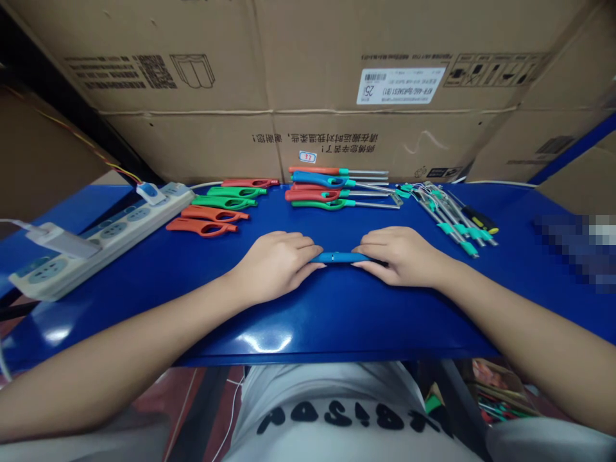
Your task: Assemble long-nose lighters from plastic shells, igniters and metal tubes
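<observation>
A blue lighter handle [338, 257] is stretched level between my two hands, seen edge-on above the front half of the blue table. My left hand [283, 260] pinches its left end between thumb and fingers. At the other end, my right hand [397, 256] grips it the same way, covering that tip. Beyond my left hand lie several loose lighter handles [205, 226] in orange, green and red, without metal tubes. Straight ahead is a stack of lighters [317, 196] with metal tubes fitted. Past my right hand rests a pile of metal lighter tubes [445, 215] with teal ends.
A white power strip [115, 234] with plugs runs along the left side of the blue table [269, 327]. A black-and-yellow screwdriver [481, 221] lies by the tubes. Cardboard [202, 141] stands upright along the back. A blurred dark object [572, 247] sits at the right.
</observation>
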`<state>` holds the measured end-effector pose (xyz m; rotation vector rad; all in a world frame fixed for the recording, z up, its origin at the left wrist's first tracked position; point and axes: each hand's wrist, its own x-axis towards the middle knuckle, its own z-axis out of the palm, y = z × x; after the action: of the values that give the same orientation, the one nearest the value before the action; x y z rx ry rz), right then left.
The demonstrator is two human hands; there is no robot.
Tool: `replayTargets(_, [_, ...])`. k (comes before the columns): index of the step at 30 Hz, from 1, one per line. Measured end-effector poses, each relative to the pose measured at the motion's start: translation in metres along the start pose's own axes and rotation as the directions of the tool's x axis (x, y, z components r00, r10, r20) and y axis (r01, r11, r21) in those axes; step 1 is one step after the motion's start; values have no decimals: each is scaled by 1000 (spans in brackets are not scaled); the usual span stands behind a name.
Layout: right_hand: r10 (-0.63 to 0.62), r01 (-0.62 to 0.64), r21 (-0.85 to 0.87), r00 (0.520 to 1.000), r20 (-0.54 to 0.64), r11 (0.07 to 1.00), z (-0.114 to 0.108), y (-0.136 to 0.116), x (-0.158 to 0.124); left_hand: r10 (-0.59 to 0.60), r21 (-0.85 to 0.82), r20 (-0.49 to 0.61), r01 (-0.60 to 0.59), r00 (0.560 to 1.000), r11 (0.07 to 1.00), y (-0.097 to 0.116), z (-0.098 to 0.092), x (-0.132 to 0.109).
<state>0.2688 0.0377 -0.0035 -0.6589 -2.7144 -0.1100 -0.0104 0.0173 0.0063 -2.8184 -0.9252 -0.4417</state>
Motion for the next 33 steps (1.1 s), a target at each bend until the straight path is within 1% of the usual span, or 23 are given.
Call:
replayTargets(3, [4, -4, 1, 1000, -8, 1000, 0, -1, 0, 9, 21, -21, -9, 1000, 1000, 0, -1, 0])
replayTargets(5, [15, -15, 5, 1000, -9, 1000, -1, 0, 0, -1, 6, -34, 2, 999, 1000, 0, 0, 0])
replayTargets(11, [73, -73, -17, 997, -9, 997, -7, 3, -1, -68, -164, -63, 57, 996, 985, -7, 1, 3])
replayTargets(14, [114, -114, -10, 993, -3, 993, -9, 6, -2, -99, -154, -86, 85, 991, 984, -12, -1, 4])
replayTargets(18, [171, -171, 63, 985, 1, 983, -12, 12, -2, -86, -117, -75, 77, 993, 990, -14, -4, 3])
replayTargets(21, [181, -180, 98, 983, -5, 979, -14, 14, -3, -85, -96, -80, 77, 993, 992, -13, -6, 3])
replayTargets(23, [184, -182, 101, 983, -4, 978, -16, 14, -3, -104, -114, -73, 95, 992, 989, -11, -8, 3])
replayTargets(25, [196, -197, 76, 980, 20, 977, -17, 13, -3, -139, -158, -64, 128, 988, 979, -10, -9, 3])
replayTargets(28, [222, -222, -9, 969, 105, 975, -17, 10, -1, -167, -190, -37, 157, 985, 969, -8, -7, 4])
replayTargets(30, [233, -229, -42, 959, 164, 972, -16, 9, 0, -137, -163, -8, 134, 991, 978, -7, -6, 4])
replayTargets(33, [234, -235, -19, 949, 212, 972, -16, 8, 0, -70, -124, 9, 70, 998, 990, -6, -3, 3])
